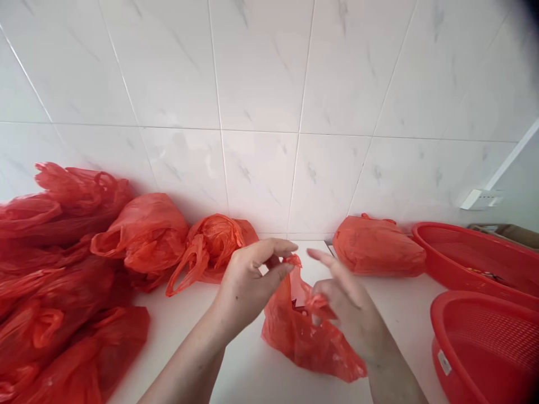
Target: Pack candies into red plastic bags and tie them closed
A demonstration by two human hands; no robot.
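Observation:
A thin red plastic bag (295,336) stands on the white tabletop between my hands, with something dark and hard to make out inside its mouth. My left hand (252,280) pinches the bag's left handle at its top. On the other side, my right hand (345,303) has its lower fingers curled round the right handle, while its index finger points out toward the left; this hand is somewhat blurred. The bag's mouth is spread a little between the two handles.
Several filled red bags (63,269) are heaped at the left, with another bag (214,241) by the wall. A folded red bundle (377,247) lies at the back right. Two red plastic baskets (440,306) stand at the right. A white socket (480,199) is near the tiled wall (261,179).

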